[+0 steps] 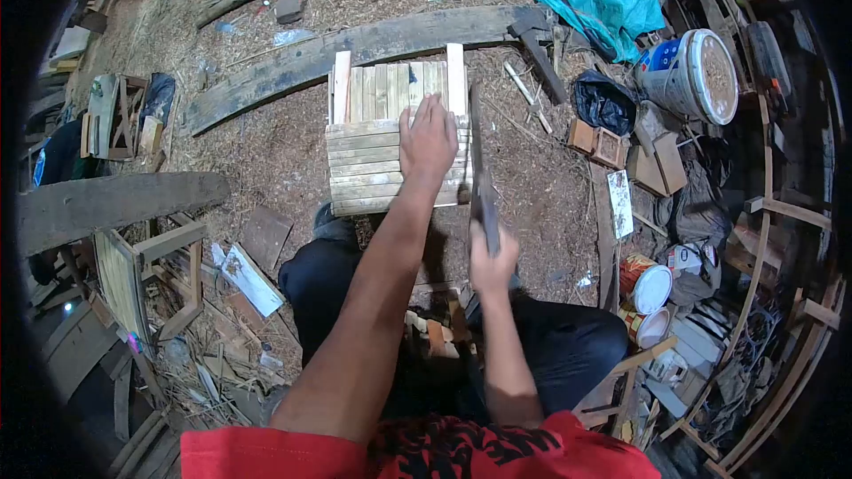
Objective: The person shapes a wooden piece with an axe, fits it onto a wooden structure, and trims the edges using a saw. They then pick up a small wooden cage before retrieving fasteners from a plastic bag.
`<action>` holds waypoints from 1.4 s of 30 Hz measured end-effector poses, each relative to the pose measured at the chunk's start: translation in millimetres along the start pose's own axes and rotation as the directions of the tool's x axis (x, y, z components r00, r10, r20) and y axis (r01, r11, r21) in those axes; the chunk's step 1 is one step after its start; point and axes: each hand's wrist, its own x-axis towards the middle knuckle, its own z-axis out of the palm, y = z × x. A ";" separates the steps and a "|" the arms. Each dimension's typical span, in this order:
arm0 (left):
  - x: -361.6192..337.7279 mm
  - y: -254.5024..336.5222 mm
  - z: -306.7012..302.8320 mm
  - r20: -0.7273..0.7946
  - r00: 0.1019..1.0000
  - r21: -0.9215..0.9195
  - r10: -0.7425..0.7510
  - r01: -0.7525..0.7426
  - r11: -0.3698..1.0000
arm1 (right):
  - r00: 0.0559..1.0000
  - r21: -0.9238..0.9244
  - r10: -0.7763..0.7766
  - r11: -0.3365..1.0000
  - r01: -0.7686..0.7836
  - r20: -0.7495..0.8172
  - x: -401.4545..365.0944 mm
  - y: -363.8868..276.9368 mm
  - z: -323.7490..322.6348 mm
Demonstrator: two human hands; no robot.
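Note:
A small box of pale wooden slats (368,160) sits in front of my knees, with two upright strips standing out at its far end. My left hand (429,144) lies flat on its top, fingers stretched forward across the slats. In my right hand (493,257) is a handsaw (480,155), gripped at its near end. Its long grey blade points away from me, edge-on, right along the right side of the box. The saw's handle is mostly hidden by my fingers.
A long plank (373,44) lies beyond the box, with an axe-like tool (540,58) at its right end. To the right stand a large white bucket (670,71), a teal sheet (612,0) and paint cans (646,286). Wooden frames (182,244) and scraps lie left, over sawdust-covered ground.

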 end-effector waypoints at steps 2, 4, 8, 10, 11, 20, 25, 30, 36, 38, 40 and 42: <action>3.8 0.8 3.2 -0.012 1.000 0.009 -0.010 0.010 1.000 | 0.999 0.007 -0.042 0.999 0.042 0.002 -19.0 7.0 -11.3; -4.4 0.1 1.0 -0.006 1.000 0.015 -0.008 0.008 1.000 | 1.000 0.030 -0.024 0.999 0.024 -0.003 -15.2 0.7 -8.2; -4.1 2.8 0.5 -0.033 0.999 0.000 -0.004 0.004 1.000 | 0.996 -0.017 -0.084 0.996 0.084 -0.003 58.4 -3.7 21.0; 3.8 -0.4 -2.6 -0.022 1.000 -0.003 -0.003 0.003 1.000 | 0.998 0.016 -0.067 0.998 0.067 0.013 52.9 -8.6 19.9; 1.3 -0.7 -2.5 0.001 1.000 -0.012 -0.017 0.017 1.000 | 0.998 0.011 -0.052 0.999 0.052 0.022 22.6 -10.3 7.7; -3.3 -0.9 2.3 0.003 1.000 -0.019 -0.022 0.022 1.000 | 0.995 -0.014 -0.094 0.995 0.095 0.028 51.1 -10.1 13.7; 2.9 0.2 1.2 0.011 1.000 0.001 -0.024 0.024 1.000 | 0.992 0.005 -0.120 0.993 0.120 -0.030 -24.8 -11.0 -8.4; 2.8 2.7 -4.5 0.074 0.996 0.003 -0.053 0.053 0.999 | 1.000 -0.024 -0.007 1.000 0.007 0.025 47.5 -7.2 12.1; -6.0 0.4 3.0 0.050 0.998 -0.022 -0.036 0.037 0.999 | 0.985 -0.048 -0.173 0.984 0.174 0.027 -20.1 -12.4 -10.8; -2.7 -3.1 3.4 0.025 0.999 -0.017 -0.040 0.040 0.999 | 0.998 -0.026 -0.057 0.998 0.057 0.007 -30.8 -10.6 -13.8; 1.2 -3.5 4.9 0.029 0.999 -0.006 -0.015 0.015 1.000 | 1.000 -0.017 0.014 1.000 -0.014 0.010 -3.1 -8.7 -7.3; 3.9 -2.6 3.7 0.017 1.000 -0.021 -0.021 0.021 1.000 | 0.999 -0.044 -0.042 0.998 0.043 0.013 46.0 -11.5 13.8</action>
